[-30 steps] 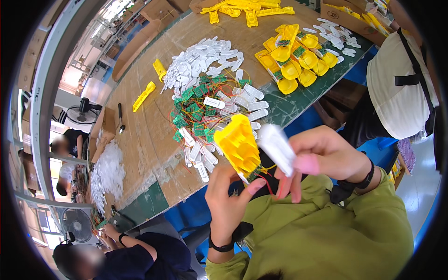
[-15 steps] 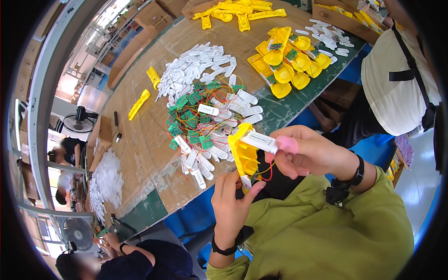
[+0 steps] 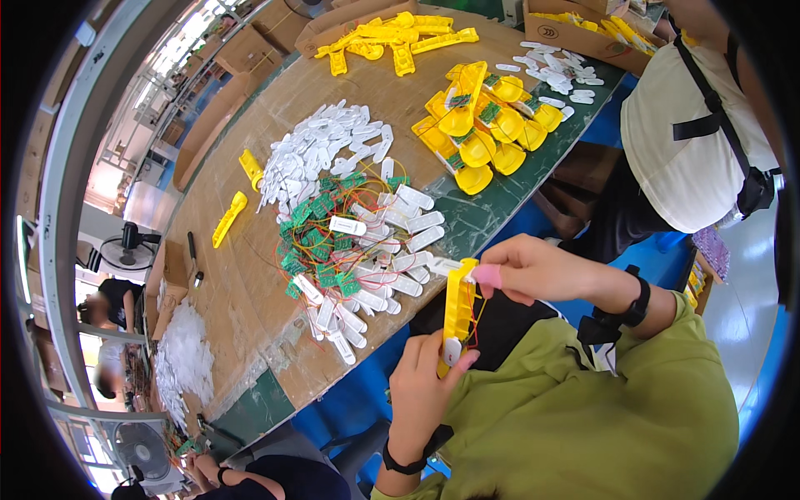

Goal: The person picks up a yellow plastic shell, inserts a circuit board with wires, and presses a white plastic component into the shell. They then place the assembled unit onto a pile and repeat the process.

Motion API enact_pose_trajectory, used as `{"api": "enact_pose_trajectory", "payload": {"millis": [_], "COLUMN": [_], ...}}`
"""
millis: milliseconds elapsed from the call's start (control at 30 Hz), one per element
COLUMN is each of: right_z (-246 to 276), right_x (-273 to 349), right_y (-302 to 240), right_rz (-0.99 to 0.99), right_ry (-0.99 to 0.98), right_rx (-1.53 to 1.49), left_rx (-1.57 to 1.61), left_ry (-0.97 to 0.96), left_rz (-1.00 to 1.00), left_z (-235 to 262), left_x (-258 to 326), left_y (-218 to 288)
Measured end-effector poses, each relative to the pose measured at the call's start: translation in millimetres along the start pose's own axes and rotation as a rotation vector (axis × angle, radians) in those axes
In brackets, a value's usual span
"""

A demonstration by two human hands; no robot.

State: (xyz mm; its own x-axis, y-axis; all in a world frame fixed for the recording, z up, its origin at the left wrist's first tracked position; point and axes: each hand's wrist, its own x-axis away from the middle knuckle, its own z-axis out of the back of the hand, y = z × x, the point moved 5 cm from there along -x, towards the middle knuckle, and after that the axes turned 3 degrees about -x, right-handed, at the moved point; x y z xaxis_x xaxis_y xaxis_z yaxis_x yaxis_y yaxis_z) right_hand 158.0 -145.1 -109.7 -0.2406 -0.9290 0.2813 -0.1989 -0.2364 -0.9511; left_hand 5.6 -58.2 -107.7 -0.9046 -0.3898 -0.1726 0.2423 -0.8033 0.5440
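Note:
My left hand (image 3: 417, 387) is closed round the lower end of a yellow plastic housing (image 3: 459, 312), held upright above my lap with its hollow, ribbed side in view. A small white oval piece (image 3: 452, 350) sits at that lower end, by my thumb. At the housing's upper end my right hand (image 3: 537, 271) pinches a long white plastic case (image 3: 442, 265), which lies across the top and is partly hidden. A pink cover wraps a fingertip of this hand. Thin red and yellow wires (image 3: 477, 321) hang between case and housing.
Green circuit boards (image 3: 321, 204) with tangled wires and white cases lie on the table, before a heap of white pieces (image 3: 312, 154). Yellow housings (image 3: 475, 150) are stacked at right, more (image 3: 383, 37) far back. A person in a white top (image 3: 692, 142) stands at right; others work at left.
The yellow housing has turned more upright. My right hand has brought the white case against its upper end. The whole view has shifted slightly.

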Motion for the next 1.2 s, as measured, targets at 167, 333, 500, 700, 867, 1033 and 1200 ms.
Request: {"api": "enact_pose_trajectory", "payload": {"millis": [167, 333, 500, 700, 867, 1033, 1200], "right_z": [9, -4, -4, 6, 16, 18, 17], "right_x": [12, 2, 0, -6, -18, -28, -23], "right_y": [-13, 25, 35, 25, 26, 51, 36], "right_rz": [0.551, 0.302, 0.07, 0.074, 0.115, -0.092, 0.002], "right_ry": [0.373, -0.189, -0.231, -0.111, -0.057, -0.062, -0.032], "right_rx": [0.635, -0.062, -0.358, -0.405, -0.49, -0.611, -0.569], "left_rx": [0.221, 0.346, 0.338, 0.433, 0.456, 0.442, 0.485], "left_ry": [-0.194, -0.24, -0.266, -0.292, -0.298, -0.399, -0.36], "left_rz": [0.033, -0.049, -0.014, 0.002, 0.035, 0.126, 0.107], "left_z": [-16, -14, -16, -24, -30, -41, -49], "left_x": [7, 7, 0, -17, -32, -34, -31], "left_y": [5, 9, 1, -1, 1, -11, -18]}}
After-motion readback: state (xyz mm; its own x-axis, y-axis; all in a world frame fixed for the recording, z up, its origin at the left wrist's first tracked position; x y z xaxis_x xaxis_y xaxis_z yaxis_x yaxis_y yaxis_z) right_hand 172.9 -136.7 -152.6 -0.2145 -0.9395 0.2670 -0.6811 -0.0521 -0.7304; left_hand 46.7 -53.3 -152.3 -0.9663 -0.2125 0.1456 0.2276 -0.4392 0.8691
